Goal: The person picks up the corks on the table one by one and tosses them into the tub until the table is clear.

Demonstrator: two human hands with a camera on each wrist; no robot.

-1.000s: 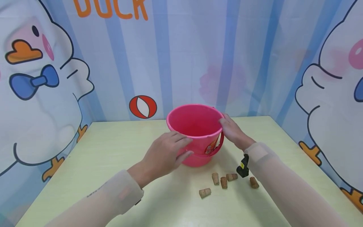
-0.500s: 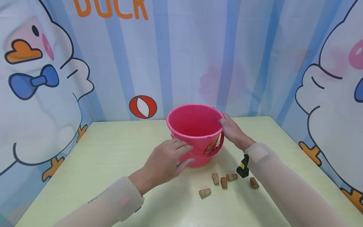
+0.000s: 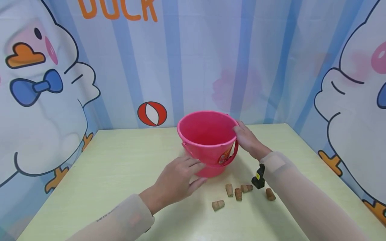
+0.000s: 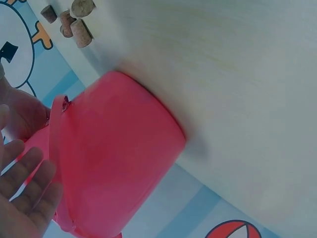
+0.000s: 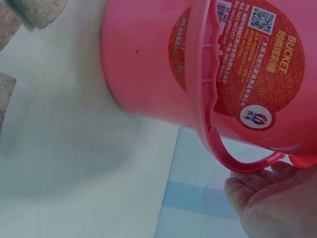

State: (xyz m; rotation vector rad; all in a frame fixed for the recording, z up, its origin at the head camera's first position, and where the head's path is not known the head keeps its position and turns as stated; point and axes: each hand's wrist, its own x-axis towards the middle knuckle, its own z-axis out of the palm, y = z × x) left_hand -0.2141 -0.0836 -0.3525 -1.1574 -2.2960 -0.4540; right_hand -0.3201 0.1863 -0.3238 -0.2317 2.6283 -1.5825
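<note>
A pink plastic bucket stands upright on the table, its mouth facing up. Its handle hangs down against the front, and a red printed label shows behind it. At the right side of the rim, my right hand grips the bucket, thumb over the edge and fingers on the outer side. My left hand hovers in front of the bucket's lower left, fingers loosely extended, holding nothing. In the left wrist view its fingers lie in front of the bucket wall.
Several corks lie in front of the bucket: a pale cork nearest me, a cluster around a darker cork, and another cork beside my right forearm. The light table meets a cartoon duck curtain behind.
My left hand has dropped from near the front rim to lower down, uncovering the handle's left end. My right hand, the bucket and the corks stay where they were.
</note>
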